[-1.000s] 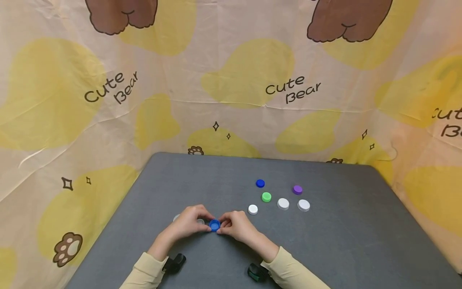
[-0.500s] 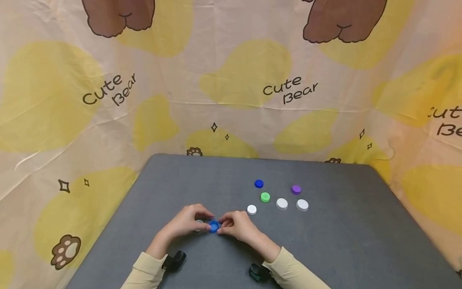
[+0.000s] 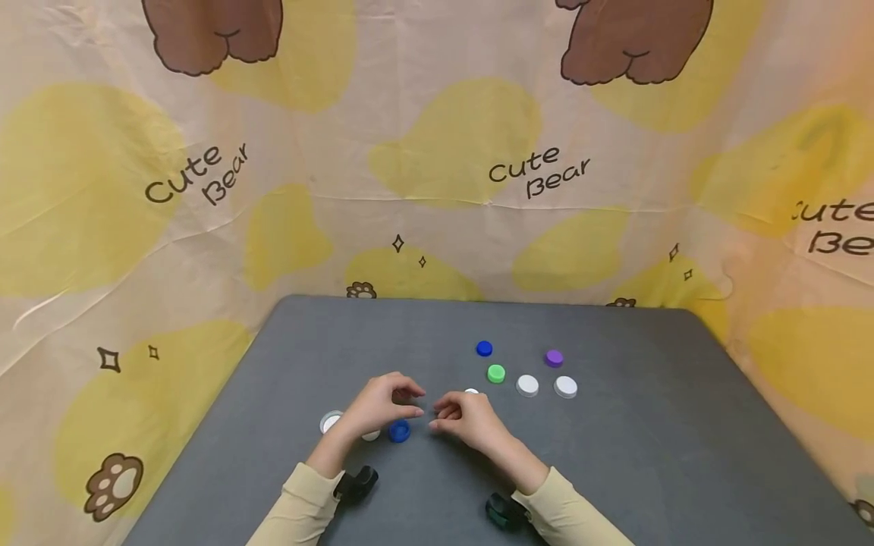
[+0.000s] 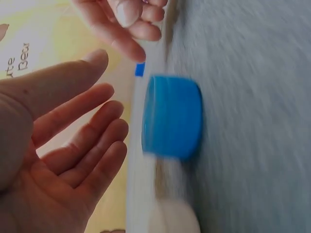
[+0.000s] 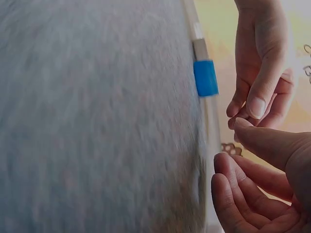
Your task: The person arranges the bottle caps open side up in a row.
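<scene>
A blue bottle cap (image 3: pixel 399 431) lies on the grey table with its hollow side up, and shows large in the left wrist view (image 4: pixel 172 116). Just above and beyond it is my left hand (image 3: pixel 381 403), fingers relaxed and apart from the cap. My right hand (image 3: pixel 471 419) hovers to the right, its fingers loosely bent with nothing between them. A small gap separates the fingertips of both hands in the head view. Partly covered by my left hand and wrist are a small white cap (image 3: pixel 371 436) and a larger white cap (image 3: pixel 331 421).
Right of centre lie a dark blue cap (image 3: pixel 484 349), a green cap (image 3: pixel 496 373), a purple cap (image 3: pixel 554 359) and two larger white caps (image 3: pixel 527 386). Another white cap (image 3: pixel 471 391) peeks out behind my right hand. A patterned cloth (image 3: pixel 437 167) hangs behind the table (image 3: pixel 649 455).
Both hands have let go of the blue cap, which stays on the table. My left hand has moved up and right, my right hand slightly right. The larger white cap at left shows again.
</scene>
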### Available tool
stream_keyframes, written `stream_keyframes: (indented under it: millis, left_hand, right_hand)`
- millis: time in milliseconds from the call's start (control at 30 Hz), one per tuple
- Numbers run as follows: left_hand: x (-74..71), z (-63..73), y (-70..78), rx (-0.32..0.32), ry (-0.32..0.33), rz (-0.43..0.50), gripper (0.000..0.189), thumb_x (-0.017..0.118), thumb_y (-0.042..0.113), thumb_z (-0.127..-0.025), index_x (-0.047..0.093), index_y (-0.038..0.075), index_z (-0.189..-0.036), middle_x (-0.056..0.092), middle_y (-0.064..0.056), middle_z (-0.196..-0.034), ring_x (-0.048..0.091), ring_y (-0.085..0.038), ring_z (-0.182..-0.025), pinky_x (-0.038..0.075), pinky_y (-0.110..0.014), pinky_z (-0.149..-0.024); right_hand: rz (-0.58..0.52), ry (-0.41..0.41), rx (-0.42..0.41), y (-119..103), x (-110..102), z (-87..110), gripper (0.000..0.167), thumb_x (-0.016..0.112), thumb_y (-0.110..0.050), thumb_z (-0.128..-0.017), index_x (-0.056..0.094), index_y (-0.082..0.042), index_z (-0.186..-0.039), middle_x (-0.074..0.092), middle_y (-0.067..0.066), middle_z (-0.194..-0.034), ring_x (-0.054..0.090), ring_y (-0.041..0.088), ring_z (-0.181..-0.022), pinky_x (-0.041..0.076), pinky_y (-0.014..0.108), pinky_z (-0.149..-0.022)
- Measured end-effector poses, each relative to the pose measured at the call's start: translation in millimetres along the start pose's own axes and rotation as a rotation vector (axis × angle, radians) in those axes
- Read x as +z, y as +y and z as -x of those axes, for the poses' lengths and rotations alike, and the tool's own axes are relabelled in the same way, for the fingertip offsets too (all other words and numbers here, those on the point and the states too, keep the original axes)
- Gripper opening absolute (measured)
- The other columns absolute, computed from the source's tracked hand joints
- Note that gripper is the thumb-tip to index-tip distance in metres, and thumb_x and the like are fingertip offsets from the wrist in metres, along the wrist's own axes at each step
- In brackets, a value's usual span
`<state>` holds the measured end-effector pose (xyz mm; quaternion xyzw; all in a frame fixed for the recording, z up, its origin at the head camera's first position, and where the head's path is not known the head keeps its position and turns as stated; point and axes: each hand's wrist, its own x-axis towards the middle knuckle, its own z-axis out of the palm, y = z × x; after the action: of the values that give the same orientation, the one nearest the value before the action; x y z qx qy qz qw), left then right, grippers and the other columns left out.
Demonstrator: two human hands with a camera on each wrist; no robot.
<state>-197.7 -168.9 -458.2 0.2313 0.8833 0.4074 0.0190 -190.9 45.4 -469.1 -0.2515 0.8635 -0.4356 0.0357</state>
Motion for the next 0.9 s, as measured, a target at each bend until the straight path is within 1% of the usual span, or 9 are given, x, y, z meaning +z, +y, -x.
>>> stream_keyframes:
  millis: [33,200,267,467,600,733,800,900]
  left_hand:
    - [2.3,-3.0,0.1,0.007,0.000,-0.002,0.027,0.077,0.023,-0.079,0.071,0.009,-0.102,0.066,-0.006,-0.098,0.064,-0.019,-0.088,0.052,-0.028,-0.076]
    - [11.4,-16.9,7.1,-0.011,-0.002,0.023,0.027,0.078,0.022,-0.079,0.071,0.010,-0.101,0.066,-0.003,-0.098,0.063,-0.018,-0.088,0.052,-0.029,-0.076]
    - [15.1,-22.9,10.2,-0.015,0.000,0.030,0.026,0.078,0.021,-0.078,0.072,0.009,-0.100,0.066,-0.004,-0.097,0.063,-0.017,-0.087,0.051,-0.029,-0.075]
    - [28.0,-39.4,15.6,0.002,-0.009,0.029,0.023,0.078,0.016,-0.078,0.072,0.007,-0.098,0.067,-0.011,-0.095,0.063,-0.016,-0.081,0.050,-0.025,-0.070]
    - [35.9,-48.2,18.1,0.007,-0.012,0.026,0.024,0.079,0.014,-0.076,0.072,0.005,-0.097,0.069,-0.010,-0.092,0.064,-0.015,-0.079,0.051,-0.024,-0.069]
    - [43.2,-55.9,19.1,-0.014,-0.020,0.047,0.023,0.080,0.011,-0.075,0.072,0.005,-0.095,0.070,-0.007,-0.089,0.064,-0.012,-0.077,0.051,-0.023,-0.067]
    - [46.4,-59.0,19.5,-0.035,-0.025,0.059,0.023,0.080,0.010,-0.074,0.072,0.005,-0.095,0.070,-0.006,-0.087,0.063,-0.012,-0.077,0.050,-0.023,-0.066]
    - [50.9,-62.6,19.9,-0.051,-0.026,0.060,0.023,0.081,0.009,-0.073,0.072,0.005,-0.094,0.070,-0.007,-0.086,0.063,-0.015,-0.077,0.049,-0.022,-0.065]
  right_hand:
    - [0.001,0.008,0.008,1.4,-2.1,0.5,0.026,0.077,-0.018,-0.079,0.071,-0.001,-0.097,0.071,0.004,-0.080,0.066,0.011,-0.068,0.049,0.018,-0.059]
    - [-0.009,0.059,0.039,9.3,-13.0,2.7,0.026,0.077,-0.017,-0.079,0.071,-0.001,-0.098,0.071,0.005,-0.079,0.067,0.011,-0.068,0.049,0.018,-0.057]
    - [-0.009,0.080,0.049,12.0,-17.9,3.5,0.027,0.078,-0.017,-0.078,0.071,-0.001,-0.098,0.071,0.004,-0.079,0.066,0.011,-0.067,0.049,0.019,-0.057]
    - [0.013,0.139,0.090,20.2,-31.2,6.3,0.025,0.079,-0.015,-0.077,0.071,-0.002,-0.097,0.071,0.003,-0.078,0.065,0.008,-0.066,0.049,0.019,-0.056]
    - [0.021,0.178,0.093,25.8,-36.8,7.1,0.024,0.079,-0.011,-0.075,0.070,-0.001,-0.095,0.071,0.005,-0.076,0.066,0.010,-0.066,0.050,0.018,-0.057]
    - [0.023,0.203,0.100,32.6,-39.4,7.1,0.024,0.079,-0.009,-0.074,0.070,0.002,-0.094,0.072,0.008,-0.077,0.068,0.014,-0.067,0.051,0.018,-0.057]
    - [0.030,0.208,0.118,36.4,-39.7,6.8,0.024,0.080,-0.009,-0.074,0.070,0.001,-0.093,0.072,0.008,-0.077,0.068,0.014,-0.067,0.051,0.018,-0.058]
    - [0.044,0.212,0.136,41.5,-39.4,6.5,0.025,0.081,-0.010,-0.072,0.070,0.000,-0.092,0.071,0.006,-0.076,0.068,0.012,-0.067,0.051,0.018,-0.058]
